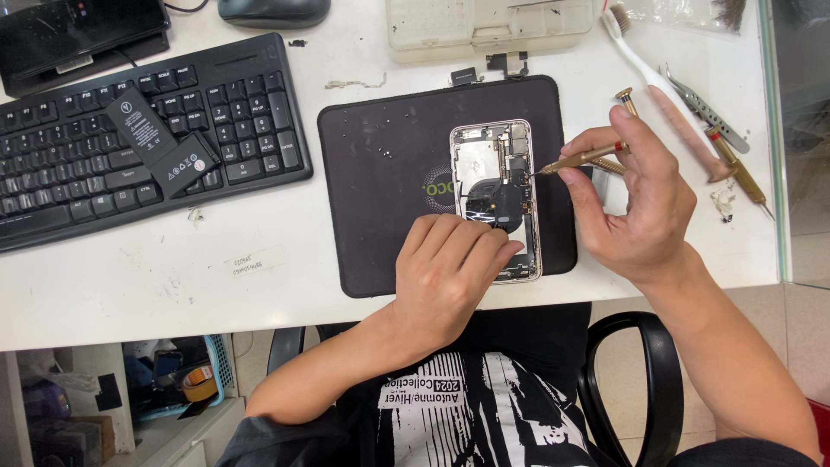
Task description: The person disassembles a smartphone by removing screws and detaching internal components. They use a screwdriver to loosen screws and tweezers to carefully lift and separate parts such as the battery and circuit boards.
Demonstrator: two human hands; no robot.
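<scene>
Pinned flat on the mat (380, 173) by the left hand (450, 277), the opened phone (494, 195), judged light and fragile, is probed with a screwdriver (581, 159) pinched in the right hand (640, 203).

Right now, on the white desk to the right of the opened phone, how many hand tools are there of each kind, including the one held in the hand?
Gold-coloured slim screwdrivers: 3, one held in the right hand at, one behind that hand, one with a red band
White toothbrush with pink handle: 1
Silver metal tweezers: 1
Total: 5
</scene>
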